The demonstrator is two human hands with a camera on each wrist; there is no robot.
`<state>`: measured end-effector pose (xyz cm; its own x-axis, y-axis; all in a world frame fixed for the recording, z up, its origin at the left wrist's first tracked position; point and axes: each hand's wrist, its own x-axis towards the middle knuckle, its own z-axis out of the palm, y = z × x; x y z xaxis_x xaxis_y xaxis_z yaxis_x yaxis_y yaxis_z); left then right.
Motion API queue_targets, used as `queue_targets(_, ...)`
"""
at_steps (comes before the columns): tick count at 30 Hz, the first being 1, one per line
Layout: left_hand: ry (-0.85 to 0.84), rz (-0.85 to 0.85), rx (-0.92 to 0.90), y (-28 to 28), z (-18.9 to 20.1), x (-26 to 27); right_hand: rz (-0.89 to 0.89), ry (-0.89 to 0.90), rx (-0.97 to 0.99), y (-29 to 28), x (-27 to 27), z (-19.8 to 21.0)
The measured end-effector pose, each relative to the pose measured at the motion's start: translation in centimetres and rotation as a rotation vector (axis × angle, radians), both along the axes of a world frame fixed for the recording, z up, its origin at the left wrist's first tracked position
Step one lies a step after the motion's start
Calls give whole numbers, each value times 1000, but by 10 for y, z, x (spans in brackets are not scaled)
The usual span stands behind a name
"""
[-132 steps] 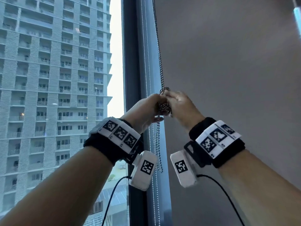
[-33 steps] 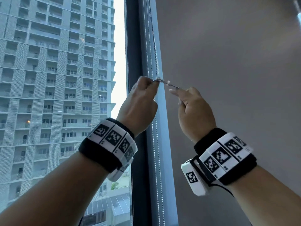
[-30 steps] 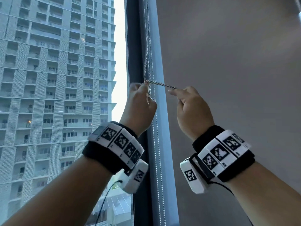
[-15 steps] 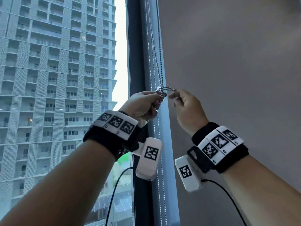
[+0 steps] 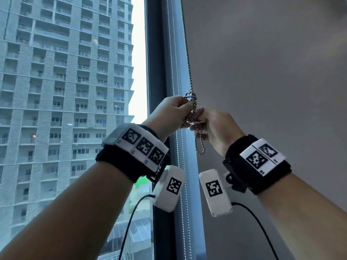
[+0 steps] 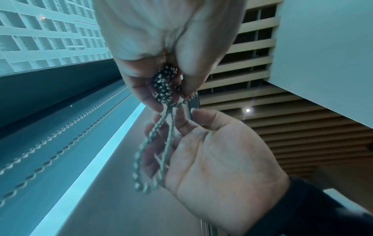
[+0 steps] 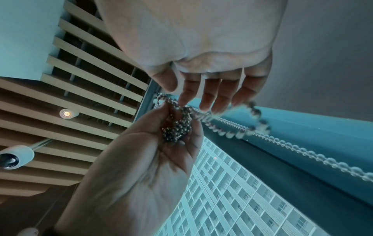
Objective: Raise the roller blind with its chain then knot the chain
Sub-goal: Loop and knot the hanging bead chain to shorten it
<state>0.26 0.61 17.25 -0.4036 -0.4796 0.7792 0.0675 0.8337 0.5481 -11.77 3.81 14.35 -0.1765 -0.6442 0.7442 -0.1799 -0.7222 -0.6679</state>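
Two hands meet at a bead chain (image 5: pixel 191 85) beside the grey window frame (image 5: pixel 189 184), seen from the head camera. The left hand (image 5: pixel 170 114) has its fingers curled round a bunched knot of chain, level with the right hand (image 5: pixel 216 126), whose fingertips close on the strands just below the knot. A short loop (image 5: pixel 199 145) of chain dangles under the right palm. The chain runs straight up along the edge of a grey wall (image 5: pixel 262 91); a high-rise block (image 5: pixel 65 91) fills the glass to the left.

From the left wrist, the left hand (image 6: pixel 161 47) clamps a dense wad of beads (image 6: pixel 164 84) between thumb and fingers. The right hand (image 6: pixel 218 159) lies palm-up below, fingers loosely bent, with the blurred loop (image 6: pixel 149 159) hanging across them.

From the right wrist, the right hand (image 7: pixel 201 47) shows fingers nearly straight, tips (image 7: pixel 207 102) touching the strands; whether they pinch cannot be told here. The left hand (image 7: pixel 141 167) cups the bead wad (image 7: pixel 177 127). A slatted ceiling (image 7: pixel 80 79) with a spotlight (image 7: pixel 67 113) sits behind.
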Motion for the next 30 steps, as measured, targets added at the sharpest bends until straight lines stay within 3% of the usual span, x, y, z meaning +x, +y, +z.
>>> queue_targets(5,129,91,-118,3,-11,-8,-53,-11,-73,-4,-4,-6)
queue_targets(11,244,-156,70,2,-20,-11,-103,-26,-291,-3,1,-5)
queue_targets(18,335,-462,325,-2,-19,-4,-92,21,-302,3,2,0)
queue_targets(21,297,-540,393,-3,-17,1,37,-40,-205,5,3,1)
queue_targets(30,146,-644,377,-6,-22,10,-52,37,-269,4,2,1)
